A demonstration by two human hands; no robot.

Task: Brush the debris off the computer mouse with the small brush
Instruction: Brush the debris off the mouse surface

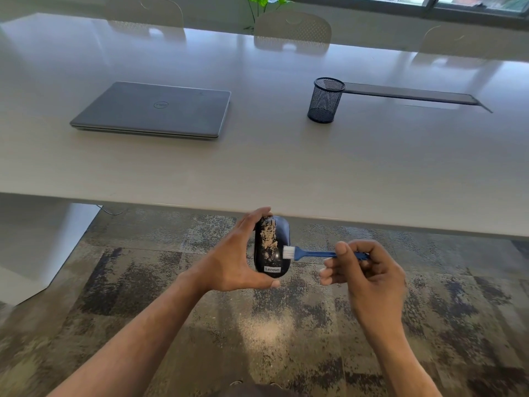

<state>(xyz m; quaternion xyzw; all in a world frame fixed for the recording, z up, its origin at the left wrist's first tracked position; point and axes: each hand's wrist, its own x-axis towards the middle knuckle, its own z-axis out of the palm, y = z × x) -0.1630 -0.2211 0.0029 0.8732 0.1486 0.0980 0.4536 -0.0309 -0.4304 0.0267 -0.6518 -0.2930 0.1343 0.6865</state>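
Left hand (229,259) gripping dusty mouse (272,247), right hand (369,270) pinching small brush (312,253), bristles touching mouse

A white table (286,156) carries a closed laptop (154,110) and mesh cup (326,100).

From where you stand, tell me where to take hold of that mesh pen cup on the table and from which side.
Grip the mesh pen cup round its wall, just under the rim, coming in from the near side. It stands upright and apart from the closed laptop, so a hand can probably wrap it. A dark strip lies right behind it, which makes the far side the poorer approach.
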